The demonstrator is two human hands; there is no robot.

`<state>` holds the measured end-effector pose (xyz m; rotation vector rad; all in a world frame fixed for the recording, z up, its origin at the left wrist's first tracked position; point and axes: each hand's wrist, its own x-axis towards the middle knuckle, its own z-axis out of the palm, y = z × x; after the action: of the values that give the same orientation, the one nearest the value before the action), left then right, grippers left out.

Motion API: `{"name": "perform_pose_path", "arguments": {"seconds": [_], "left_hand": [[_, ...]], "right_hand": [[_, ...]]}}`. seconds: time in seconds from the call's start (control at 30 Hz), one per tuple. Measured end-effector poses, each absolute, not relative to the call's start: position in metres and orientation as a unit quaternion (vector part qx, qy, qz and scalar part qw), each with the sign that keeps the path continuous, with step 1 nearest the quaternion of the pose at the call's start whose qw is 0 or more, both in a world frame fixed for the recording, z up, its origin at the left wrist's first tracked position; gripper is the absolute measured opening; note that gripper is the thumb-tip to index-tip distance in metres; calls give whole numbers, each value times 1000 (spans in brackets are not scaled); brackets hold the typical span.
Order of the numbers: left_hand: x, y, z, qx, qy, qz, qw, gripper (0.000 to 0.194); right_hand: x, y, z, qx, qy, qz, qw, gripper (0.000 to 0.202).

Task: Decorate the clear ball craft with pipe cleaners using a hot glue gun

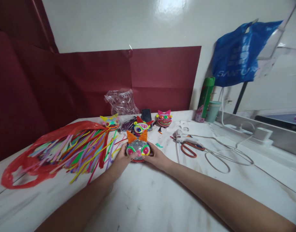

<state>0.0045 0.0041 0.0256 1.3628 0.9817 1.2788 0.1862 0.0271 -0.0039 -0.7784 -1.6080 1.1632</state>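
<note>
Between my two hands is a grey craft animal head (138, 145) with orange ears, pink eyes ringed in green and yellow, and a pink nose. My left hand (123, 158) grips its left side, the thumb near the nose. On the other side my right hand (157, 157) is closed round it, thumb at the lower front. Right behind it sits a dark craft head (139, 127) with red ears. Farther back are a pink-eared head (164, 119) and a yellow-eared head (110, 122). The undersides of my fingers are hidden.
A red plastic bag (34, 183) spills many coloured pipe cleaners (82, 148) on the left. Orange-handled scissors (189, 150) lie by a white glue gun (186, 139) and its looping cable on the right. A green can (205, 96), cup (213, 111) and power strip (246, 135) stand behind.
</note>
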Motion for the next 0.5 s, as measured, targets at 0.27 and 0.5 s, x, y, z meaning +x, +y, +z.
{"name": "perform_pose_path", "arguments": {"seconds": [0.27,0.5], "left_hand": [[10,-1,35,560,493,517,419,55],[3,3,35,576,463,515,433,60]], "right_hand": [[183,21,-5,-326,-681,476,451,84],[182,21,-4,-329,-683,457,466,88]]}}
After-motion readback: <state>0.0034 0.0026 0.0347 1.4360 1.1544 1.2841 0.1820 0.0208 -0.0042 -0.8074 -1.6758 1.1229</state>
